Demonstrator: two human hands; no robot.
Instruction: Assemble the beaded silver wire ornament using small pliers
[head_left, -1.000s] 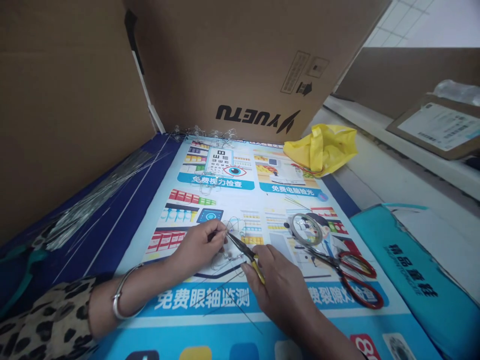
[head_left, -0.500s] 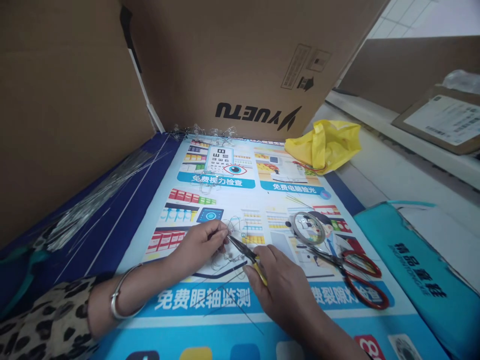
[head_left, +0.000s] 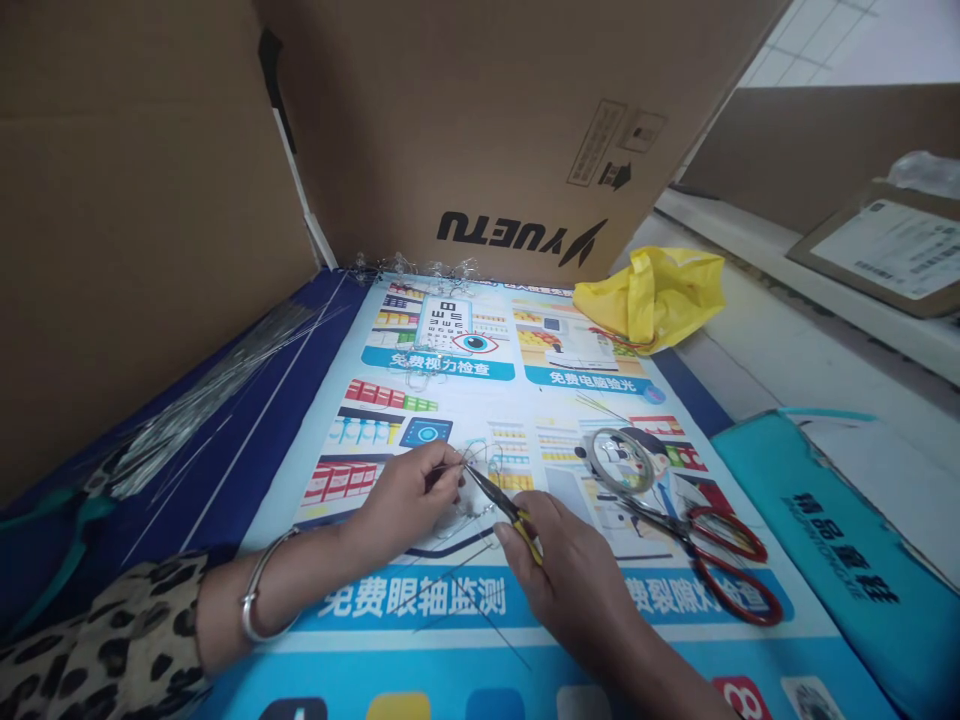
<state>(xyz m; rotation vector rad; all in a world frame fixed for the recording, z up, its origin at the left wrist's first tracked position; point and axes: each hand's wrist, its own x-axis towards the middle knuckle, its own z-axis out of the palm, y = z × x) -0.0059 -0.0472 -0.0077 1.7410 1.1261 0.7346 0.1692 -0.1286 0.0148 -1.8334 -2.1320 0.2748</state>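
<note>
At far left, teal-handled cutters [head_left: 94, 508] lie on the worktop [head_left: 259, 440], touching the near end of a bundle of straight metal wires [head_left: 217, 395]. The left hand [head_left: 409, 500], with a silver bangle [head_left: 259, 600] on its wrist, reaches in over a printed poster [head_left: 311, 530]; its thumb and forefinger are clamped on a looped wire piece [head_left: 493, 466], which lies mid-poster between the hands. Farther back, more bent wirework [head_left: 465, 270] rests by the cardboard wall [head_left: 487, 130]. Needle-nose pliers [head_left: 491, 492] meet the left fingertips; whether their tips grip the wire is too small to tell. The right hand [head_left: 574, 565] has its fingers wrapped round the yellow-and-black handles. Beyond it come a roll of tape [head_left: 622, 461], a yellow bag [head_left: 660, 300] behind, red-handled scissors [head_left: 731, 560] with blades toward the tape, and a teal packet [head_left: 832, 560].
</note>
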